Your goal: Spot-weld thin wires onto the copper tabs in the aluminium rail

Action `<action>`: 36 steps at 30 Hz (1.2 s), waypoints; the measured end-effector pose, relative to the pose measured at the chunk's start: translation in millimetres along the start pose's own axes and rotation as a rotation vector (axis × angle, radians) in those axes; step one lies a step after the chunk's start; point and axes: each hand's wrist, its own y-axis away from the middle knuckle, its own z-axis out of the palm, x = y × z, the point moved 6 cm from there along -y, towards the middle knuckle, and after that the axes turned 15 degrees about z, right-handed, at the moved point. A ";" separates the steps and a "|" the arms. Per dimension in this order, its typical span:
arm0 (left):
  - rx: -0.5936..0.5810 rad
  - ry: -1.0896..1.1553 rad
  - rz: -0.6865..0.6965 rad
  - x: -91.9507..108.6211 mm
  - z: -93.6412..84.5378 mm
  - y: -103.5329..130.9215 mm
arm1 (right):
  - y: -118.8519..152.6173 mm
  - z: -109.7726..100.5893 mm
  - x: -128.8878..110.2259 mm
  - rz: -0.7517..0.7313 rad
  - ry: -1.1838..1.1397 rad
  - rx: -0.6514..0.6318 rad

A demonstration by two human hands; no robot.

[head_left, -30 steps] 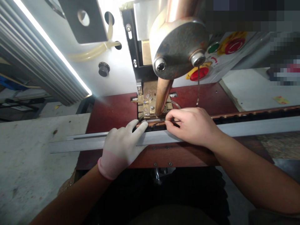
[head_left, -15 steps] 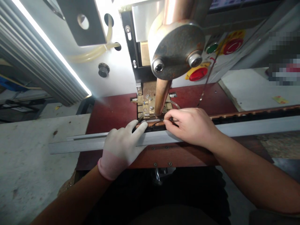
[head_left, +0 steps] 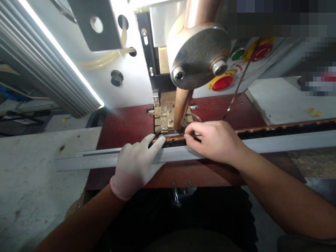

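Note:
A long grey metal rail (head_left: 283,142) lies crosswise over the red-brown machine table, with a copper strip and black pieces (head_left: 177,141) along its inner side. My left hand (head_left: 139,157), in a white glove with a pink cuff, is closed on the rail, thumb and forefinger at the copper edge. Just right of it, my bare right hand (head_left: 215,140) pinches a thin metal strip (head_left: 232,101). One end of that strip points left along the copper, under the copper rod electrode (head_left: 183,108); its other part rises behind the hand.
A brass clamp block (head_left: 166,117) with bolts and tubes sits behind the work. Above hangs the round bolted electrode holder (head_left: 199,57). A red emergency button (head_left: 262,51) and a green button (head_left: 238,54) are at right. A lit lamp bar (head_left: 63,56) slants in from the left.
The thin strip's rising part has swung slightly right, and its end near the electrode now lies flatter along the copper. Both hands stay almost in place.

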 end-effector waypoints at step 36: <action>-0.003 0.039 0.026 0.8 -0.3 -2.6 | -0.8 1.6 2.6 0.063 0.013 -0.023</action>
